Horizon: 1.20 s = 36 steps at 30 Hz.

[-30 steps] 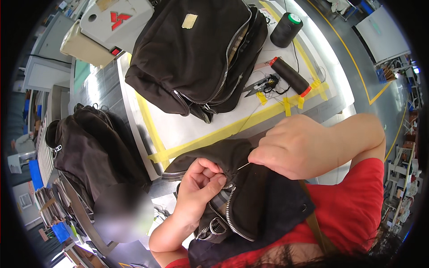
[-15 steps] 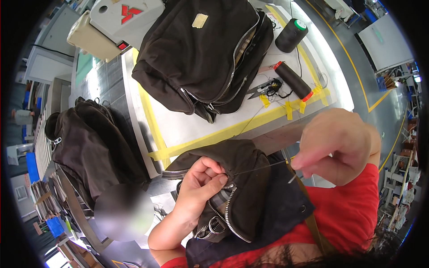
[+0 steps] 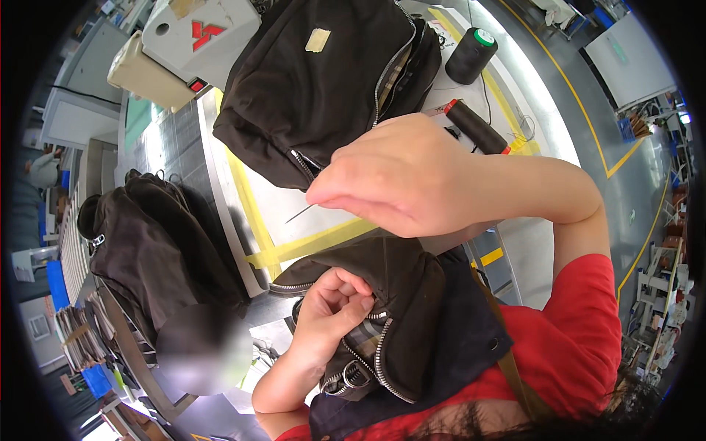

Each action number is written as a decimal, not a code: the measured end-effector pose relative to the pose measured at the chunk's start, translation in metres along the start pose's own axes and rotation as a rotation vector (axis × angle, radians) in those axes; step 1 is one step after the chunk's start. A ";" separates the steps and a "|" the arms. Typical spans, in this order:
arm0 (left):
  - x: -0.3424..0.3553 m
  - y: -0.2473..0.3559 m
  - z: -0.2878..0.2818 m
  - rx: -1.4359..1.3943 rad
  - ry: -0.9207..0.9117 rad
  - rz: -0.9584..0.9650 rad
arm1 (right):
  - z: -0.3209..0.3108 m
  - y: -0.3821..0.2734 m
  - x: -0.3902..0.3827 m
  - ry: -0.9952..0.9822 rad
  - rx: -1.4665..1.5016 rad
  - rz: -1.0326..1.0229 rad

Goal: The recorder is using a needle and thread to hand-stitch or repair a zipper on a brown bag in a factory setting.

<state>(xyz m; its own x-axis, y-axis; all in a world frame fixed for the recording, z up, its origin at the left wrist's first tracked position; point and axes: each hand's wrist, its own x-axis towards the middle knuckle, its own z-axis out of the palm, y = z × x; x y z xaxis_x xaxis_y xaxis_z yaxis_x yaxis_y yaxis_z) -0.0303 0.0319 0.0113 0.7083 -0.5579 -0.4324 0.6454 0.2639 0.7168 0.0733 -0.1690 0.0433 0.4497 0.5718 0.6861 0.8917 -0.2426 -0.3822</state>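
My right hand (image 3: 390, 176) is raised over the white taped board (image 3: 256, 207), pinching a needle (image 3: 298, 213) that points down-left. My left hand (image 3: 331, 309) grips a dark brown bag (image 3: 401, 334) on my lap, beside its silver zippers, a metal D-ring and plaid lining. A larger black bag (image 3: 301, 88) lies at the top of the board. At its right are an upright black thread cone (image 3: 471, 57) with a green top and a lying cone (image 3: 474, 125) with red ends. My right hand hides most of what lies between them and me.
Another dark bag (image 3: 162, 257) lies at the left. A pale machine (image 3: 184, 44) stands upper left. Stacked flat sheets (image 3: 81, 331) are at lower left. A person (image 3: 43, 169) is at the far left edge. An aisle with yellow floor lines and shelving (image 3: 658, 279) runs along the right.
My right hand has pulled away rightward from the lap bag with the needle and thread, then swung up and left over the board. My left hand stays gripping the bag.
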 end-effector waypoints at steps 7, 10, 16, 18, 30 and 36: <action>0.002 0.002 -0.001 0.028 0.004 -0.004 | 0.012 0.008 0.003 0.047 -0.071 -0.075; 0.002 0.002 -0.001 0.033 0.003 -0.003 | 0.010 0.006 0.003 0.052 -0.056 -0.022; -0.001 0.002 0.000 0.027 0.023 0.018 | -0.009 -0.012 -0.002 -0.018 0.007 0.070; -0.001 0.000 0.000 0.031 0.035 0.036 | -0.023 -0.027 -0.009 -0.099 0.026 0.132; -0.003 -0.005 0.012 -0.001 0.055 0.188 | -0.050 -0.063 -0.044 -0.450 -0.039 0.157; -0.005 -0.007 0.014 -0.008 0.050 0.241 | -0.044 -0.064 -0.040 -0.482 -0.156 0.009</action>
<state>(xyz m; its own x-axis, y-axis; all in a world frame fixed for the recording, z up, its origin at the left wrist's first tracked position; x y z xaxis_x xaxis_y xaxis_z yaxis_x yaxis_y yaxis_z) -0.0422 0.0213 0.0163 0.8554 -0.4385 -0.2757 0.4577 0.3908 0.7986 0.0010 -0.2110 0.0680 0.4152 0.8571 0.3050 0.9014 -0.3425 -0.2648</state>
